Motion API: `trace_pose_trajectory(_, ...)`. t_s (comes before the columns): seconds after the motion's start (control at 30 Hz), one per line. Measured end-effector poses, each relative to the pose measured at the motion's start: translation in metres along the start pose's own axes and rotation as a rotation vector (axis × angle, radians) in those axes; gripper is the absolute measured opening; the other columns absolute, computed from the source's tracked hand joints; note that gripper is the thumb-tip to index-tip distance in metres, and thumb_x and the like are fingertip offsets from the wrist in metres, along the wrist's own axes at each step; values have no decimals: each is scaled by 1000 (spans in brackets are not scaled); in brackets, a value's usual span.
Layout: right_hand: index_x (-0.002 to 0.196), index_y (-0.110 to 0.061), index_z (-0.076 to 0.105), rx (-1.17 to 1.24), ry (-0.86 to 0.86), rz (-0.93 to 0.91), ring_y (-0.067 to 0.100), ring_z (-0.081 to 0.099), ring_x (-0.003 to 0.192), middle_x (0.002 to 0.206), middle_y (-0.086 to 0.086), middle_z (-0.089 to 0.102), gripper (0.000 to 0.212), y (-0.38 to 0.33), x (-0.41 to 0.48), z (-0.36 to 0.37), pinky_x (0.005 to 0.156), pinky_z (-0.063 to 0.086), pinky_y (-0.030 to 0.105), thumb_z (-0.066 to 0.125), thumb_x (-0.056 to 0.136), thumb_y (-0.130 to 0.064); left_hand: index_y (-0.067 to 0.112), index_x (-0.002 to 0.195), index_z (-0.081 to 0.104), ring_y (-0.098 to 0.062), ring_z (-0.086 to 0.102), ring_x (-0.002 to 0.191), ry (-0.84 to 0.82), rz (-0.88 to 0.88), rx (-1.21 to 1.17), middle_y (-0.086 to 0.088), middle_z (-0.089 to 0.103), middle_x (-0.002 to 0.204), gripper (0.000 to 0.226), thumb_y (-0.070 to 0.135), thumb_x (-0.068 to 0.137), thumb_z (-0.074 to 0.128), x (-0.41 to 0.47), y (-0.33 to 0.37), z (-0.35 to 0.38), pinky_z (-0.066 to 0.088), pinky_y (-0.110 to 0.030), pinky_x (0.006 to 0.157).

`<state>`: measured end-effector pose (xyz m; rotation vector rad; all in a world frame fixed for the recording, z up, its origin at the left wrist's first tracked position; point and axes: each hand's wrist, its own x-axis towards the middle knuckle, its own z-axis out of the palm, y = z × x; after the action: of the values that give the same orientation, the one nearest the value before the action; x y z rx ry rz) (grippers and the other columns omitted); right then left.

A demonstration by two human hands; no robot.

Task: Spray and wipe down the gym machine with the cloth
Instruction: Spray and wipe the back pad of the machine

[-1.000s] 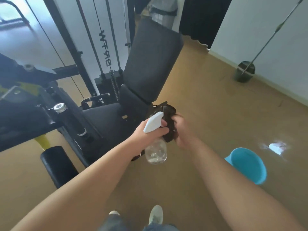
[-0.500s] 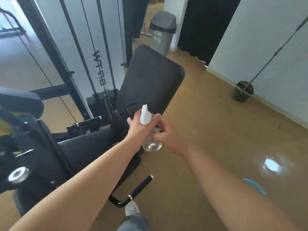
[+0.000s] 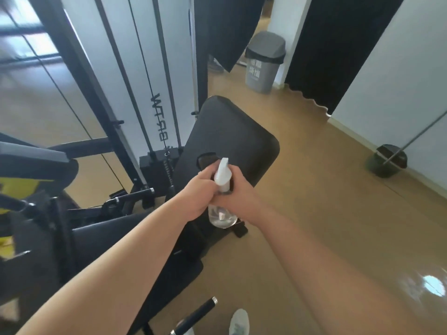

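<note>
This is the spraying step, with no wiping begun as far as can be seen. The left hand (image 3: 199, 198) is curled round the neck of the spray bottle (image 3: 222, 176), whose white nozzle points forward at the backrest pad (image 3: 246, 141) of the gym machine (image 3: 154, 165), with the clear body hanging below the fist. The right hand (image 3: 239, 193) is pressed close against the bottle's other side, its fingers curled. The dark cloth (image 3: 205, 162) appears bunched in that grip, a fold of it standing up against the pad just above both hands – though dark on dark makes its edges hard to trace. No mist or wet patch can be made out on the pad. The next move seems to call for a squeeze of the trigger while the nozzle faces the pad, then the right hand parting from the bottle to press the cloth flat on the pad – the seat pad (image 3: 108, 238) looks untouched too
</note>
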<state>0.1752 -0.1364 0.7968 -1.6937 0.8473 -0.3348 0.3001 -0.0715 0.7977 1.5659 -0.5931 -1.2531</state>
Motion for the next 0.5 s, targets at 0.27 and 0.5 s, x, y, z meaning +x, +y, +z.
trace_pose_trajectory(0.27,100,-16,61,-125,232,-35,12,61,81,89,-6,62,27,-4,44,-36,68,47,15,79,89,-33,41,119,71,-25,57,121,517,-35,-399,-1,60,127,54,2,103,37,26,13,-9,48,-59,105)
trace_pose_trajectory(0.5,82,-3,56,-387,304,-95,26,58,76,81,10,63,18,-12,45,-21,62,41,24,69,87,-15,43,142,55,-26,58,122,560,2,-427,-1,51,140,59,0,103,43,35,19,-38,55,-50,102)
